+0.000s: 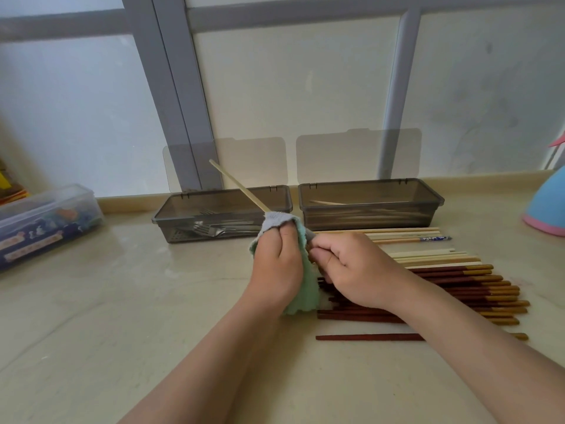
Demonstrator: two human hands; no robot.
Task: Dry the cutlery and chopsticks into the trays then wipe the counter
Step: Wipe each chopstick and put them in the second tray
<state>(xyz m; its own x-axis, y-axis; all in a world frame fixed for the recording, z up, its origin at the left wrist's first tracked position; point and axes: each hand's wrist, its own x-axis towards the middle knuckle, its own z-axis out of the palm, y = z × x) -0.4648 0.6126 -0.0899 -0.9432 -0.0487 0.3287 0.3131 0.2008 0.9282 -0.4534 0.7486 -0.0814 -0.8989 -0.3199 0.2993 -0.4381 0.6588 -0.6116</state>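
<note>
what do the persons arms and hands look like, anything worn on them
Both are bare. The left hand and the right hand wear no gloves, and no rings show on the fingers in view. The left forearm and the right forearm are uncovered as far as the picture's edge: no sleeves, watch, bracelet or markings can be seen.

Lower half of the pale chopstick (238, 186) vanishes inside the cloth (301, 296) bunched in the left hand (276, 264). The right hand (354, 270) pinching its end has its fingertips tucked under. That forearm covers the middles of the dark chopsticks (458, 289). The clear box (46, 221) at the worktop's left end and the blue-pink thing (547, 206) at its right end both get cut off by the frame. Can't count the cutlery (214, 231) through the left tray's (223, 195) smoky wall.
</note>
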